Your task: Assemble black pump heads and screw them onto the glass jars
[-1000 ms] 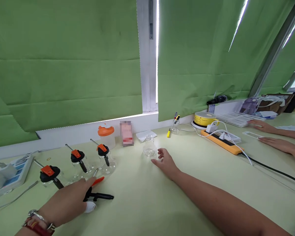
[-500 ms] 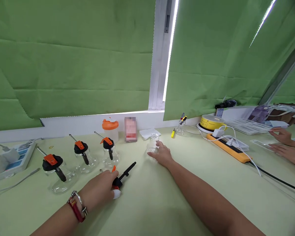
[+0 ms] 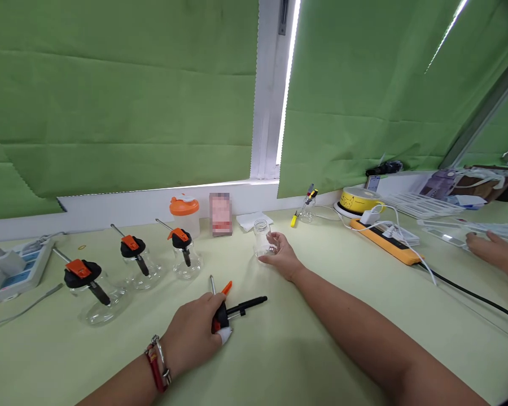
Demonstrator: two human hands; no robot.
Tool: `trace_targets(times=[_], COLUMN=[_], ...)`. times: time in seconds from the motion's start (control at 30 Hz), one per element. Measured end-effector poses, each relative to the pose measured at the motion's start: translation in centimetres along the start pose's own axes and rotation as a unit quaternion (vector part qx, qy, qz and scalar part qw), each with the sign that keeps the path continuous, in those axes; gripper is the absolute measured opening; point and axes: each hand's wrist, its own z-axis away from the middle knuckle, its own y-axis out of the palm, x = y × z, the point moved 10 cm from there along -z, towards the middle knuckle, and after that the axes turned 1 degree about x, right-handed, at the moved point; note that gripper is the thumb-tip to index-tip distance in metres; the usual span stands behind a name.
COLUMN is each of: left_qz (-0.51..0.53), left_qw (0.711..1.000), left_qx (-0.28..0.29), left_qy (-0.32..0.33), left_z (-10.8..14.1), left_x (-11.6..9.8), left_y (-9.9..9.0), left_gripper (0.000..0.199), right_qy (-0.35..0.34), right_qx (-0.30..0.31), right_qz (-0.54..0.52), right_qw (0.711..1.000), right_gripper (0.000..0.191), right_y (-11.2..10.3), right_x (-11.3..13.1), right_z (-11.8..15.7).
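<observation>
My left hand (image 3: pixel 198 324), low in the middle, is closed around a black-and-orange spout cap (image 3: pixel 220 317). Its metal spout points up and back, and a black tube sticks out to the right. Farther back, my right hand (image 3: pixel 283 256) grips a small clear glass bottle (image 3: pixel 261 234) by its right side; the bottle's mouth is uncovered. Standing to the left are a large glass bottle (image 3: pixel 104 304), a second glass bottle (image 3: pixel 146 274) and a third one (image 3: pixel 188 265), each wearing a similar black-and-orange cap with a metal spout.
Along the wall stand an orange-lidded cup (image 3: pixel 184 214), a pink box (image 3: pixel 220 214) and a white paper (image 3: pixel 254 220). A glass holding screwdrivers (image 3: pixel 308 211), a yellow tin (image 3: pixel 359 200) and an orange power strip (image 3: pixel 385 242) are to the right. Another person's hand (image 3: pixel 495 251) is at far right.
My left hand has carried the spout cap rightward and slightly nearer me, toward the bottle. My right hand still grips the bottle, which now looks more upright and raised. The other person's hands have shifted.
</observation>
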Motion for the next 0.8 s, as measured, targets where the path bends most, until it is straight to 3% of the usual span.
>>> trace_targets(times=[0.2, 0.37, 0.57, 0.7, 0.8], left_qz=[0.058, 0.178, 0.328, 0.345, 0.341], left_qw=[0.997, 0.979, 0.939, 0.93, 0.927], left_qx=[-0.054, -0.089, -0.105, -0.125, -0.157], left_qy=[-0.01, 0.032, 0.027, 0.02, 0.019], left_z=[-0.7, -1.3, -1.9, -1.9, -1.7], left_x=[1.6, 2.4, 4.4, 4.9, 5.0], left_y=[-0.5, -0.5, 0.4, -0.1, -0.9], left_gripper=[0.036, 0.036, 0.043, 0.048, 0.05], right_qy=[0.025, 0.055, 0.07, 0.092, 0.09], right_qx=[0.071, 0.09, 0.107, 0.14, 0.125], right_qz=[-0.133, -0.24, -0.256, -0.245, -0.226], right_qw=[0.988, 0.965, 0.958, 0.955, 0.962], right_gripper=[0.064, 0.042, 0.039, 0.036, 0.029], right_y=[-0.2, -0.6, -0.6, -0.3, -0.8], right_x=[0.6, 1.1, 1.8, 2.0, 2.1], right_z=[2.7, 4.4, 4.6, 5.2, 5.3])
